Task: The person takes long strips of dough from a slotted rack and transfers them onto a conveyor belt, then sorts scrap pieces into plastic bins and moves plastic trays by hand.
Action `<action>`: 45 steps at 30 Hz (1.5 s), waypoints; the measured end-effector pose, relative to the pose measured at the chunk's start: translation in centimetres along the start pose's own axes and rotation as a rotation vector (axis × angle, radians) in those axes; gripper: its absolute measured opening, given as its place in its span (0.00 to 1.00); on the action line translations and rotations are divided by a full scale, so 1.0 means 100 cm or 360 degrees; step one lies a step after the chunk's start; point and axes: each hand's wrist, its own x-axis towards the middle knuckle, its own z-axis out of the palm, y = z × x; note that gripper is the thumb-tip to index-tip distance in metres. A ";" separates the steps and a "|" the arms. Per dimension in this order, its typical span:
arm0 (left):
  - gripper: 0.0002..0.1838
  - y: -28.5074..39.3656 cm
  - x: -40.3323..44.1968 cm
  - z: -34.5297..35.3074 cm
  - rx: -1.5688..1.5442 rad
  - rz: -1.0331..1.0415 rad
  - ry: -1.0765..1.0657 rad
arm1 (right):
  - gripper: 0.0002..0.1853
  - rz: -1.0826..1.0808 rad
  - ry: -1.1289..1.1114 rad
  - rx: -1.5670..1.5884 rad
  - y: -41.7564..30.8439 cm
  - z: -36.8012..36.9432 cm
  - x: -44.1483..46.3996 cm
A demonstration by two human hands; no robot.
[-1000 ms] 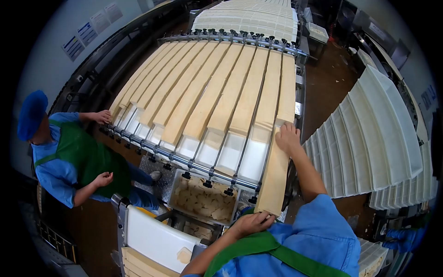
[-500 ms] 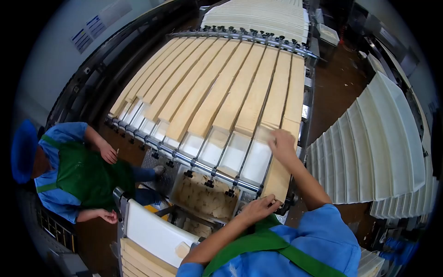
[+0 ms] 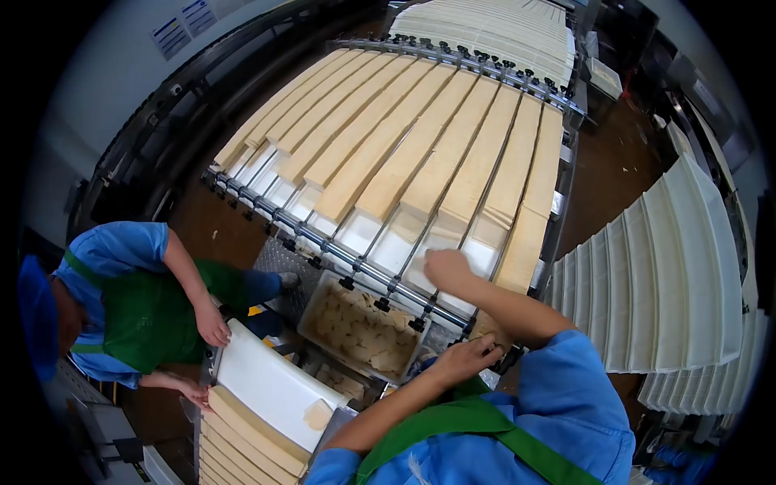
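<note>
Long pale strips that look like layered dough [image 3: 396,137] lie side by side on a white conveyor belt [image 3: 384,242], parted by thin metal rods. My left hand [image 3: 467,360] is closed at the near end of the rightmost strip [image 3: 521,255], its bent fingers against that end. Over the bare belt to the left of this strip, my right hand [image 3: 449,268] has its fingers curled in. The forearm hides part of the strip, and what the right fingers hold, if anything, is hidden.
A bin with dough scraps [image 3: 356,323] stands below the metal bar [image 3: 339,250] with black knobs. At the left, a co-worker in a green apron [image 3: 149,311] touches strips on a second conveyor [image 3: 271,376]. Ribbed white trays [image 3: 655,275] are stacked at the right.
My right hand has moved left and nearer, off the right-hand strips and over the belt. The left hand stays at the strip's end. The co-worker's hands have reached the second conveyor.
</note>
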 end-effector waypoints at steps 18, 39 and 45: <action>0.23 -0.003 0.006 0.002 -0.0033 0.0105 0.0253 | 0.07 -0.0109 0.0113 -0.0348 0.023 0.007 0.016; 0.20 -0.008 0.013 0.003 -0.0016 0.0047 0.0041 | 0.50 0.0347 0.0672 -0.0638 0.077 0.005 0.076; 0.13 -0.011 -0.003 0.001 -0.0073 -0.0045 -0.0019 | 0.39 -0.0081 0.0660 0.0031 0.041 -0.044 -0.029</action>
